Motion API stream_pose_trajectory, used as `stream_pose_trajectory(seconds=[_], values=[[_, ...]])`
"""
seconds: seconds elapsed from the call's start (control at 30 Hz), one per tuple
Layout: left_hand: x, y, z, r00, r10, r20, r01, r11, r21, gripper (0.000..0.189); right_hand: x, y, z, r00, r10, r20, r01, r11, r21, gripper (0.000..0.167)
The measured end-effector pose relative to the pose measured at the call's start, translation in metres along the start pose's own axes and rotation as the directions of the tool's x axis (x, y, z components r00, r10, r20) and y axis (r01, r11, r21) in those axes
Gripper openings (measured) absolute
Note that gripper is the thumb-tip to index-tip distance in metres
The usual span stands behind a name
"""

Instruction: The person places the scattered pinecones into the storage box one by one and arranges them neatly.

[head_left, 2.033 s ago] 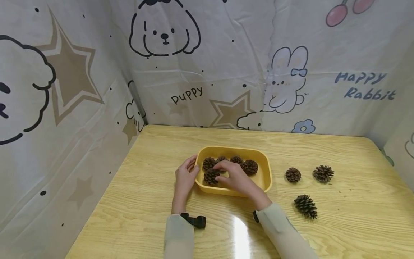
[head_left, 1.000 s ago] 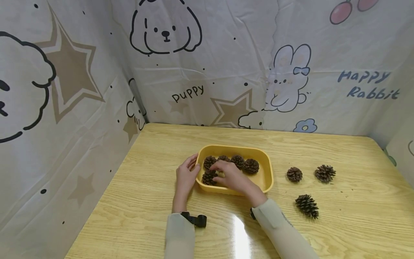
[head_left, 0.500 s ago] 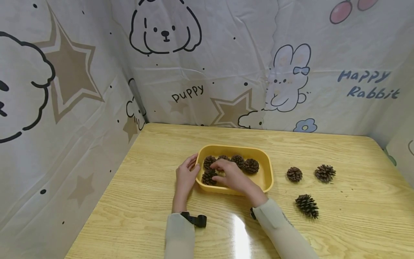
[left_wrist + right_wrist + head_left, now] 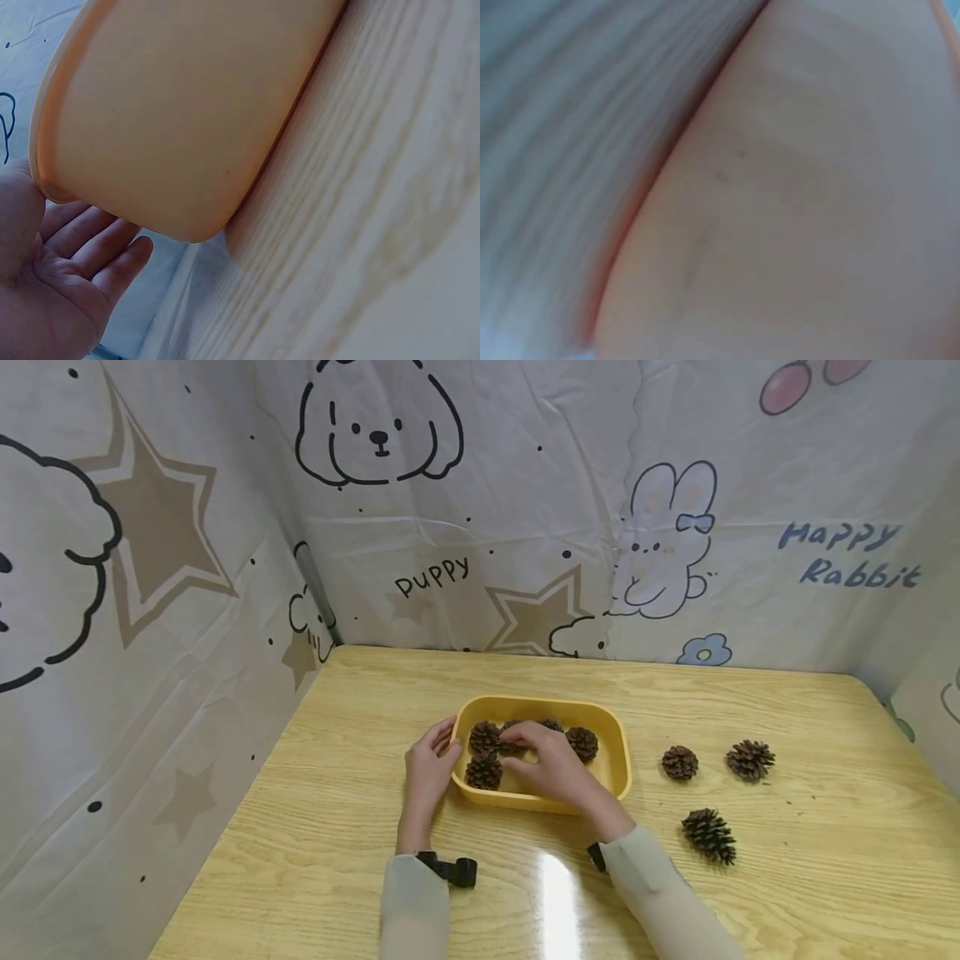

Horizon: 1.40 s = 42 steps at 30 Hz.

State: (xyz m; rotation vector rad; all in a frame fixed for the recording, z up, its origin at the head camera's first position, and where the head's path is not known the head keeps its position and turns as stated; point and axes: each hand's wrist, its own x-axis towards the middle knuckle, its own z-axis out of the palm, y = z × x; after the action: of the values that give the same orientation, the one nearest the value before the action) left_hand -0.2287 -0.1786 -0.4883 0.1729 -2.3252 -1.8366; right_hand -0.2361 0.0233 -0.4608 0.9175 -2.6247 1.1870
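In the head view, my left hand point(image 4: 429, 771) holds the left end of a yellow plastic box point(image 4: 622, 760). The left wrist view shows its thumb side at the rim and its fingers along the outside of the box point(image 4: 195, 112). Several brown pine cones lie in the box. One pine cone point(image 4: 483, 772) sits in the near left corner, with another pine cone point(image 4: 484, 737) behind it. My right hand point(image 4: 553, 766) hovers inside, thumb and fingers apart, just right of the near-left cone. It partly covers the back pine cones. The right wrist view shows only the box's outer wall point(image 4: 802, 195).
Right of the box, three loose pine cones lie on the wooden table point(image 4: 315, 827): a small round pine cone point(image 4: 679, 763), a wider pine cone point(image 4: 750, 761) and a longer pine cone point(image 4: 708, 837) nearer the front. A printed cloth point(image 4: 480, 527) hangs behind and at the sides.
My right hand has let go of the near-left pine cone, which now sits closer into the corner, and has drawn slightly right. The left hand has stayed at the rim.
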Motion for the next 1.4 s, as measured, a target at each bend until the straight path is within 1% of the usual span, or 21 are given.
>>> stream_pose_trajectory(seconds=[0.2, 0.3, 0.43, 0.5, 0.57, 0.63, 0.73, 0.93, 1.1, 1.23, 1.4], values=[[0.001, 0.0, 0.0, 1.0, -0.007, -0.004, 0.007, 1.0, 0.01, 0.042, -0.007, 0.003, -0.008, 0.999, 0.024, -0.029, -0.023, 0.999, 0.04, 0.033], [0.002, -0.001, 0.0, 1.0, -0.008, -0.005, 0.008, 1.0, 0.023, 0.043, -0.011, 0.006, -0.013, 0.998, 0.026, -0.059, -0.023, 0.999, 0.043, 0.033], [0.002, -0.002, -0.001, 1.0, -0.005, -0.003, 0.005, 1.0, 0.021, 0.043, -0.017, 0.01, -0.019, 0.991, -0.024, -0.134, 0.027, 0.999, 0.019, 0.033], [0.003, -0.002, -0.001, 1.0, -0.005, -0.001, 0.005, 1.0, 0.017, 0.043, -0.019, 0.013, -0.022, 0.985, -0.048, -0.163, 0.054, 0.998, 0.029, 0.034], [0.003, -0.003, -0.001, 1.0, -0.006, 0.003, 0.006, 1.0, 0.011, 0.043, -0.022, 0.015, -0.025, 0.981, -0.055, -0.184, 0.06, 0.998, 0.021, 0.035], [0.003, -0.003, -0.001, 1.0, -0.004, 0.004, 0.004, 1.0, 0.009, 0.043, -0.025, 0.016, -0.029, 0.982, -0.034, -0.188, 0.041, 0.999, 0.034, 0.036], [0.003, -0.002, -0.001, 1.0, -0.003, 0.005, 0.003, 1.0, 0.005, 0.043, -0.032, 0.019, -0.034, 0.979, 0.011, -0.202, -0.007, 1.0, 0.022, 0.037], [0.001, -0.002, 0.0, 1.0, -0.008, 0.004, 0.008, 1.0, 0.008, 0.043, -0.046, 0.024, -0.048, 0.965, 0.058, -0.256, -0.055, 0.998, 0.018, 0.037], [0.001, -0.002, 0.0, 1.0, -0.01, 0.001, 0.01, 1.0, 0.005, 0.043, -0.057, 0.032, -0.059, 0.951, 0.058, -0.305, -0.071, 0.997, -0.031, 0.038], [0.002, -0.004, 0.0, 1.0, -0.011, 0.002, 0.011, 1.0, -0.004, 0.043, -0.064, 0.037, -0.067, 0.94, 0.042, -0.338, -0.061, 0.997, -0.047, 0.04], [0.002, -0.004, 0.0, 1.0, -0.007, 0.009, 0.007, 1.0, -0.005, 0.043, -0.075, 0.043, -0.077, 0.927, 0.041, -0.372, -0.063, 0.997, -0.046, 0.038]])
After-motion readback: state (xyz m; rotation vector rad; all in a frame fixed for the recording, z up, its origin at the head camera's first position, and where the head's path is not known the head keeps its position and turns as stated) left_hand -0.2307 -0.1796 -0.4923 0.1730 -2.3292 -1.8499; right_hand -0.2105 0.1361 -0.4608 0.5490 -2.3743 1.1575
